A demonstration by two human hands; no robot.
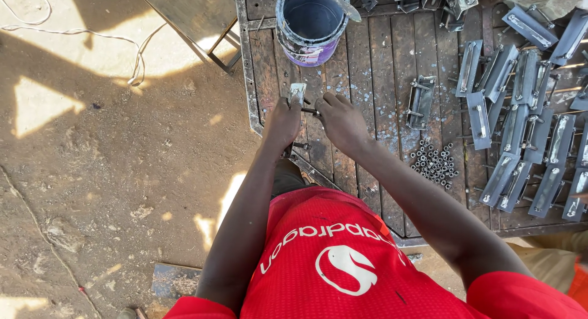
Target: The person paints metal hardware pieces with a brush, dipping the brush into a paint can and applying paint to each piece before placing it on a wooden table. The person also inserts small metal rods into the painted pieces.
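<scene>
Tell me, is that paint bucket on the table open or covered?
Open. The paint bucket stands upright with no lid, and its grey-smeared inside shows from above.

The left hand (282,124) hides most of the metal piece (297,93) — its lower end unseen.

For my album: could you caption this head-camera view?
Left hand and right hand hold a small metal piece over a plank table, near a paint bucket.
</scene>
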